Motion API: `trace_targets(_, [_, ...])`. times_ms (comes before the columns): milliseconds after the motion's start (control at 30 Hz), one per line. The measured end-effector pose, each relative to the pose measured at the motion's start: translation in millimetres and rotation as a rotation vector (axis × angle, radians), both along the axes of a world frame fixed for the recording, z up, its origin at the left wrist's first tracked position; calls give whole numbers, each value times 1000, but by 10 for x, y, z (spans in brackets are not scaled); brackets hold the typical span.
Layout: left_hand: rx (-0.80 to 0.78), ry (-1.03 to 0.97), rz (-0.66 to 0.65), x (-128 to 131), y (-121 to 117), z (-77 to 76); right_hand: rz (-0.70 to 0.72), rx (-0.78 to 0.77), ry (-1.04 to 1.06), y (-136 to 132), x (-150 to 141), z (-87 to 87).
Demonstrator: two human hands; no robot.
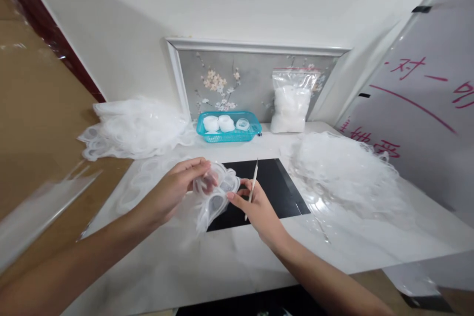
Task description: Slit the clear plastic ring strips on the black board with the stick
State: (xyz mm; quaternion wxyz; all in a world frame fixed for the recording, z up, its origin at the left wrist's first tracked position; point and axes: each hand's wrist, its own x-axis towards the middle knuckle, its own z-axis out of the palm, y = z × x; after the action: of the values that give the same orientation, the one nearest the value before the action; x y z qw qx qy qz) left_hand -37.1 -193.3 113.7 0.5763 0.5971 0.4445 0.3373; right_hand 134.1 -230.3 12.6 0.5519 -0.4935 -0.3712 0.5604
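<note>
My left hand [177, 187] is closed on a clear plastic sheet of round blister pockets [217, 197], holding it up above the table. My right hand [255, 207] pinches the sheet's right edge and also grips a thin white stick tool [253, 187] that points up and away from me. Both hands are over the left edge of a black mat [276, 187] lying on the white marble table [240, 256].
A teal basket [227, 127] with white round parts stands at the back. A zip bag of white pieces [291, 103] leans beside it. Heaps of clear plastic sheets lie at the left [133, 126] and right [340, 173]. A white board with red writing [418, 103] stands right.
</note>
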Motion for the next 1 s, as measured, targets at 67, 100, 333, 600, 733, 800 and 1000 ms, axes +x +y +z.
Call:
trace_targets(67, [-60,-47,30,-19,-29,-19,26,-93,190,2,-11,-31])
trace_targets(100, [-81,-62,35,-25,-38,-34,59,-131,296,2,-20,-34])
trace_targets(333, [-207,-338,227,-161,171,-120,82,-88,569,-11,38,23])
trace_targets(600, [157,-276,382,-257,226,-146,17,-43,533,-96,155,75])
trace_targets(733, [666,436,-38,-65,-206,-357,-14,-130,602,-74,63,117])
trace_targets(800, [922,684,-172,19,-375,-490,-32,-146,636,-65,9,123])
trace_targets(1000, [1161,956,-57,120,-430,-754,-27,-165,703,-108,-81,80])
